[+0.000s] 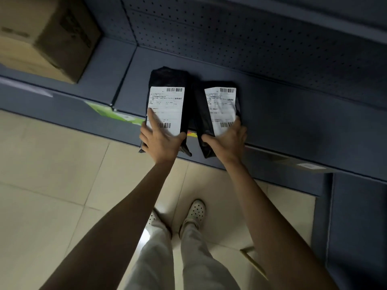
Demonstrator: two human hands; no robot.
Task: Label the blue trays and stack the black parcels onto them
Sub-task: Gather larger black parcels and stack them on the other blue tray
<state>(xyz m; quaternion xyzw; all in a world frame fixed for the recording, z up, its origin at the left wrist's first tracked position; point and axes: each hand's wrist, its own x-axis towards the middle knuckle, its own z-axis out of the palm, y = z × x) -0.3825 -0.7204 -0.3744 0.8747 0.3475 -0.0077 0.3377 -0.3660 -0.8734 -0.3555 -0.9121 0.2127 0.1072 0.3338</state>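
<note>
Overhanging the blue shelf (293,114) edge, two gripped black parcels (167,79) (202,114) lie side-by-side.

The left parcel (167,78) and right parcel (204,114) are crinkled, faintly glossy black plastic film with matt white paper labels (165,105); shelf (293,122) matt painted metal, box (31,49) brown cardboard

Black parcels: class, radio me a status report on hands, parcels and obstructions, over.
Left hand grips left parcel, right hand grips right parcel, near ends. Both flat, side by side on blue tray, labels up. Cardboard box far left, clear.
</note>
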